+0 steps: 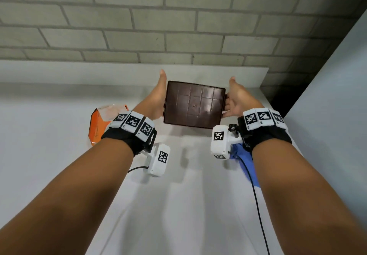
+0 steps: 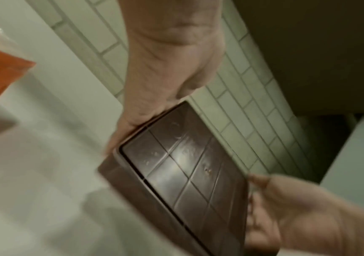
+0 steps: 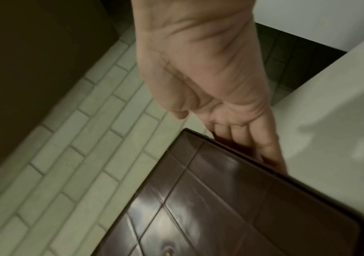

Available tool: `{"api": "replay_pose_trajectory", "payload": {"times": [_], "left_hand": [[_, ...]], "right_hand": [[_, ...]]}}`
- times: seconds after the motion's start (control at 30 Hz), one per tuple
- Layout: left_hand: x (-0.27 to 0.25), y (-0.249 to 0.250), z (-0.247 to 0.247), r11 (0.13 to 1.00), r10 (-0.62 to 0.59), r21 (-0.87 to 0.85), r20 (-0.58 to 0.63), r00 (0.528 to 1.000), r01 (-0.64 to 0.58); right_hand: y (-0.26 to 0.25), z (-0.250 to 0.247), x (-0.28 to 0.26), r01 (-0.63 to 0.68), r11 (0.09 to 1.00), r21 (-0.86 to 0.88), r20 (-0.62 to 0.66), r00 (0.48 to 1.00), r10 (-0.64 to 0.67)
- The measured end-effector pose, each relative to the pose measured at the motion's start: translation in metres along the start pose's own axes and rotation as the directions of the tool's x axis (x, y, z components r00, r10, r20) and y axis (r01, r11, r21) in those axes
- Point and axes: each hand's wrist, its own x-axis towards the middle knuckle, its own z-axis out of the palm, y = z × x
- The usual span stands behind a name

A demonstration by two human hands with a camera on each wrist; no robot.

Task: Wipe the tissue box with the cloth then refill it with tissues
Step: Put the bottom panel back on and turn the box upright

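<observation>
The brown tissue box [image 1: 193, 105] is lifted above the white counter, its ribbed, grid-patterned underside facing me. My left hand [image 1: 157, 104] grips its left end; the thumb points up and the fingers are hidden behind the box. My right hand [image 1: 231, 104] grips the right end with its fingers wrapped past the edge. The left wrist view shows the box [image 2: 176, 173] between the left hand [image 2: 161, 78] and the right hand [image 2: 297, 207]. In the right wrist view the right hand's fingers [image 3: 242, 136] go behind the box [image 3: 231, 207]. The blue cloth [image 1: 243, 155] lies on the counter under my right wrist.
An orange tissue pack [image 1: 99, 123] lies on the counter [image 1: 178, 205] to the left, beside my left wrist. A grey brick wall [image 1: 178, 26] stands close behind the box. A white panel [image 1: 327, 96] rises on the right, with a dark gap at the corner.
</observation>
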Motion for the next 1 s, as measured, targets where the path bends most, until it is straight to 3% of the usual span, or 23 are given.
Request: {"api": "replay_pose_trajectory", "payload": {"times": [0.1, 0.2, 0.33, 0.43, 0.53, 0.8, 0.9, 0.97, 1.0], "left_hand": [[-0.002, -0.006, 0.000, 0.969, 0.212, -0.112, -0.075, 0.974, -0.219], [-0.005, -0.020, 0.000, 0.920, 0.288, -0.241, -0.116, 0.951, -0.308], [-0.009, -0.048, -0.006, 0.920, 0.282, -0.234, -0.163, 0.946, -0.315], [-0.013, -0.061, -0.014, 0.896, 0.323, -0.290, -0.098, 0.941, -0.337], [-0.022, -0.070, -0.013, 0.897, 0.346, -0.276, -0.055, 0.937, -0.347], [-0.036, -0.094, -0.011, 0.858, 0.245, -0.431, -0.136, 0.960, -0.280], [-0.040, -0.098, -0.011, 0.888, 0.225, -0.371, -0.161, 0.961, -0.270], [-0.045, -0.099, -0.010, 0.937, 0.235, -0.215, -0.191, 0.953, -0.274], [-0.048, -0.101, -0.011, 0.955, 0.250, -0.109, -0.211, 0.945, -0.277]], "right_hand": [[-0.005, 0.001, -0.009, 0.129, 0.990, 0.048, -0.064, 0.990, -0.126], [0.007, 0.004, -0.018, 0.189, 0.982, 0.020, -0.083, 0.979, -0.187], [0.032, -0.001, -0.016, 0.232, 0.973, -0.018, -0.022, 0.972, -0.232], [0.047, -0.005, -0.021, 0.226, 0.971, -0.080, 0.006, 0.974, -0.226], [0.060, -0.007, -0.028, 0.221, 0.975, -0.031, 0.010, 0.975, -0.221], [0.079, -0.007, -0.040, 0.177, 0.984, 0.032, -0.024, 0.984, -0.176], [0.074, -0.001, -0.048, 0.152, 0.986, -0.068, -0.078, 0.985, -0.157], [0.069, 0.005, -0.052, 0.115, 0.942, -0.316, -0.142, 0.976, -0.167], [0.065, 0.008, -0.054, 0.100, 0.854, -0.510, -0.180, 0.959, -0.220]]}}
